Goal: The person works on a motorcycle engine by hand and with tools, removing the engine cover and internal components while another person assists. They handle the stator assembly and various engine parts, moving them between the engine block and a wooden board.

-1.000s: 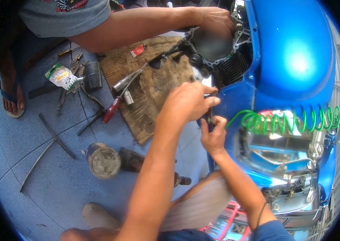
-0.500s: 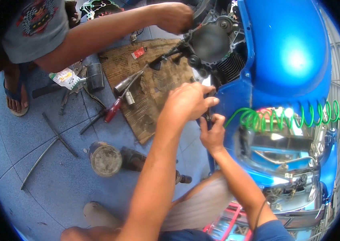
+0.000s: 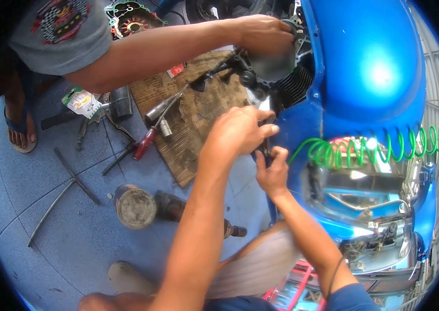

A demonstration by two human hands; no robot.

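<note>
My left hand [image 3: 237, 129] is closed at the edge of the blue scooter body panel [image 3: 302, 122], thumb and fingers pointing right. Just below it, my right hand [image 3: 274, 171] is curled, its thumb up against a narrow dark part [image 3: 266, 146] between the two hands. What that part is, I cannot make out. Above my hands sits the open engine [image 3: 295, 83] with its cooling fins. A co-worker's hand [image 3: 269, 36] reaches over the engine's round opening from the left, blurred.
Cardboard [image 3: 193, 114] on the tiled floor carries a red-handled screwdriver [image 3: 147, 144] and sockets [image 3: 165, 128]. Left of it lie a puller-like metal tool [image 3: 118, 124] and crossed rods [image 3: 74, 179]. A can [image 3: 135, 206] stands beside a dark power tool [image 3: 170, 206]. A green coiled hose [image 3: 354, 153] crosses at right.
The co-worker's arm has moved right and down, bringing the hand onto the engine opening. My two hands stay at nearly the same place on the scooter.
</note>
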